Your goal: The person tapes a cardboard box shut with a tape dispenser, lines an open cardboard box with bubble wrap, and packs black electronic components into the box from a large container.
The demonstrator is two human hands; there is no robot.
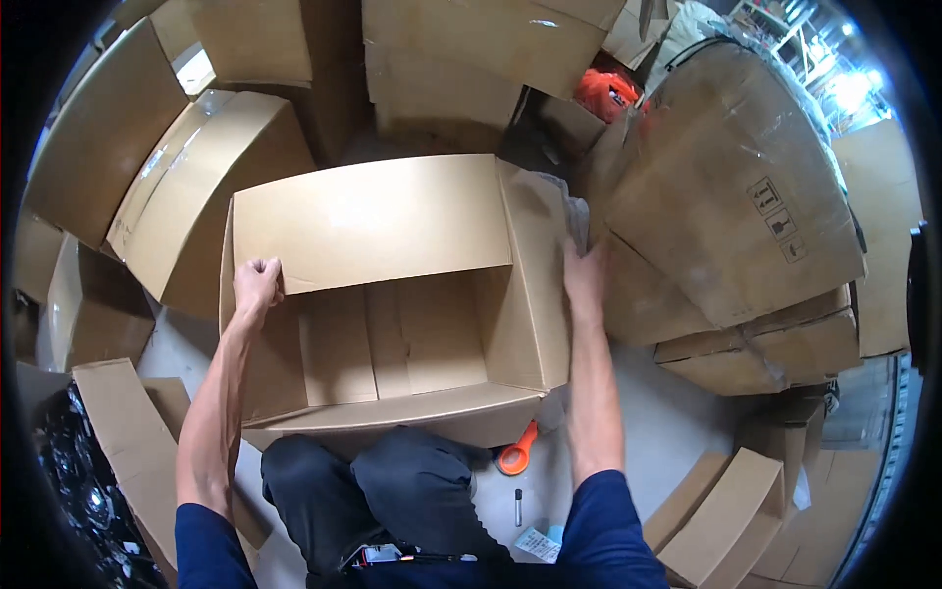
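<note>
A large open cardboard box (373, 216) stands upright in front of my knees, its flaps folded outward. Its inside is bare, with a seam across the bottom. My left hand (258, 285) is closed in a fist on the flap edge at the box's left side. At the opposite side, my right hand (586, 280) grips the outer edge of the right flap; its fingertips are partly hidden. Crumpled clear plastic (577, 218) hangs just above that hand.
An orange tape or scissor-like handle (516, 454), a black marker (518, 508) and a printed paper label (537, 545) lie on the floor. Big cartons (731, 187) are stacked at right, more cartons (201, 187) at left. Black shiny plastic (88, 491) lies at lower left.
</note>
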